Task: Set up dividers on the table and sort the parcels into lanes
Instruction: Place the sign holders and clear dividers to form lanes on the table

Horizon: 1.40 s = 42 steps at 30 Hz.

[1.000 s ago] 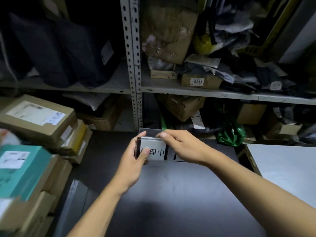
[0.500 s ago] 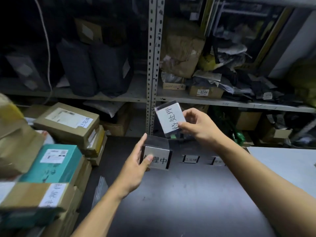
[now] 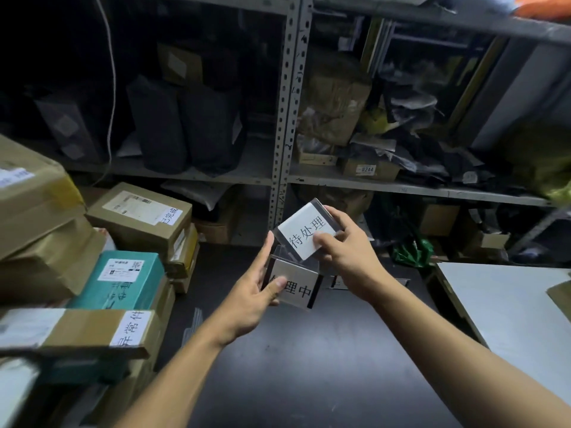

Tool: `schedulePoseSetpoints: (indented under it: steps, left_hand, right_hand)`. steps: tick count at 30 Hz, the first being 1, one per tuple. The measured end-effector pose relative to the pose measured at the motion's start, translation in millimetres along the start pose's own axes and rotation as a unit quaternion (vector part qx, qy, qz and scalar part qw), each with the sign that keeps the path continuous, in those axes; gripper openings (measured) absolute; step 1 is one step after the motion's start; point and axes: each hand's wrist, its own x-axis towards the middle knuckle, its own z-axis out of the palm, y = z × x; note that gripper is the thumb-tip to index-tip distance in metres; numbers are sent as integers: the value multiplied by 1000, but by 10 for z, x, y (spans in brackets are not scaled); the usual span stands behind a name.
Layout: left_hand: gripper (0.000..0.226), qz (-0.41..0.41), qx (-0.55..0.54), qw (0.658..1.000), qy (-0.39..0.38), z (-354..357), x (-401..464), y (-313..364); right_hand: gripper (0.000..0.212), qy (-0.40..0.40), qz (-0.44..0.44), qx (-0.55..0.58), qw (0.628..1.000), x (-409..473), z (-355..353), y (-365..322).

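My right hand [image 3: 349, 254] pinches a clear acrylic sign divider with a white card [image 3: 304, 234], tilted and lifted above the dark table [image 3: 309, 366]. My left hand [image 3: 256, 295] grips a second acrylic sign divider [image 3: 296, 285] by its left edge, just below the first one and close over the table. Behind my right wrist, more small sign holders [image 3: 336, 282] sit flat on the table, mostly hidden. Parcels are stacked at the left: a teal box [image 3: 123, 282], a brown box with a white label [image 3: 139, 214] and a long taped box [image 3: 77, 332].
A metal shelf rack [image 3: 284, 118] packed with dark bags and cartons stands behind the table. A white tabletop [image 3: 509, 307] adjoins at the right, with a cardboard corner on it. A green bag [image 3: 411, 248] lies behind the table's far right corner.
My right hand lifted one sign divider off the stack and tilted it upward. My left hand raised the other divider slightly. The camera view rose and shifted left.
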Motion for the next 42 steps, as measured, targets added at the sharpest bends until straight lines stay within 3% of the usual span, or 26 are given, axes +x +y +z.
schedulePoseSetpoints:
  steps: [3, 4, 8, 13, 16, 20, 24, 32, 42]
  left_hand:
    - [81, -2, 5, 1000, -1, -44, -15, -22]
    - [81, -4, 6, 1000, 2, -60, -5, -41]
    - [79, -13, 4, 1000, 9, -103, 73, -151]
    - [76, -22, 3, 999, 28, -84, 277, -299]
    - [74, -34, -4, 998, 59, -108, 424, -390]
    - [76, -50, -19, 985, 165, -283, 626, -569]
    - [67, -38, -42, 969, 239, -463, 826, -767]
    - [60, -29, -55, 967, 247, -537, 1189, -1123]
    - [62, -55, -55, 969, 234, -493, 1344, -1460]
  right_hand:
    - [11, 38, -8, -87, 995, 20, -34, -33]
    - [9, 43, -14, -121, 992, 33, -53, -25]
    - [12, 19, -40, -240, 970, 140, -173, 19]
    - [18, -84, -41, -317, 944, 357, -276, 142]
    - [15, -43, -59, -308, 949, 568, -336, 273]
    - [16, 40, -74, -302, 950, 937, -512, 554]
    - [18, 31, -52, -379, 924, 1216, -602, 1135]
    - [17, -94, 34, -506, 856, 1567, -468, 2342]
    - [17, -125, 77, -513, 846, 1715, -415, 2858]
